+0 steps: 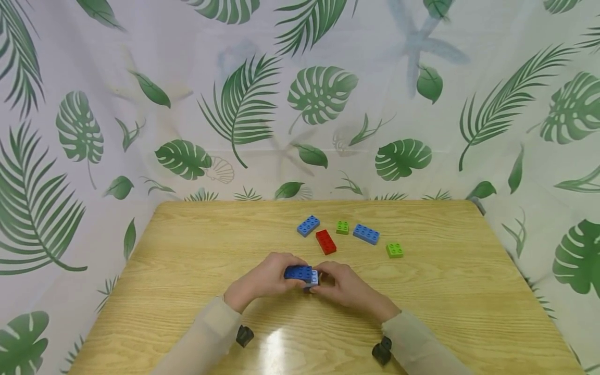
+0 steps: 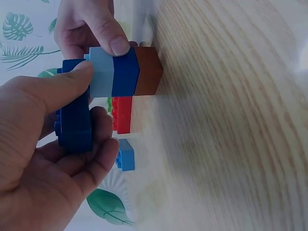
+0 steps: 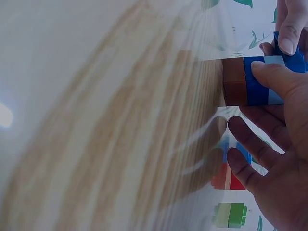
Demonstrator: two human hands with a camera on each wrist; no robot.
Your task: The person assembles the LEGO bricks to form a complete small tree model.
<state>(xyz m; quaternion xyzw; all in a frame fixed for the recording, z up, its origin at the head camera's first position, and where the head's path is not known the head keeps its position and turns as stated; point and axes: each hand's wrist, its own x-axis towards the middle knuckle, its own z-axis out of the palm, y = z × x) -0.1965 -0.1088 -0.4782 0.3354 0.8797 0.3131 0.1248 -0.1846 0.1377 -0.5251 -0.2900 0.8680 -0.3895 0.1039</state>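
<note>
My left hand (image 1: 269, 276) grips a long dark blue toy building brick (image 2: 76, 115) between thumb and fingers. That brick lies across the top of a small stack and juts out to the left; whether it is pressed down fully I cannot tell. From the table up, the stack has a brown brick (image 2: 149, 71), a dark blue brick (image 2: 126, 77) and a light blue brick (image 2: 102, 79). With the thumb on the stack's near side and fingers behind, my right hand (image 1: 347, 285) holds the stack upright on the wooden table (image 1: 197, 237).
Beyond the hands lie loose bricks: a blue one (image 1: 308, 225), a red one (image 1: 325, 242), a small green one (image 1: 342, 227), another blue one (image 1: 366, 234) and another green one (image 1: 395, 250). A leaf-patterned cloth (image 1: 262, 172) hangs behind the table.
</note>
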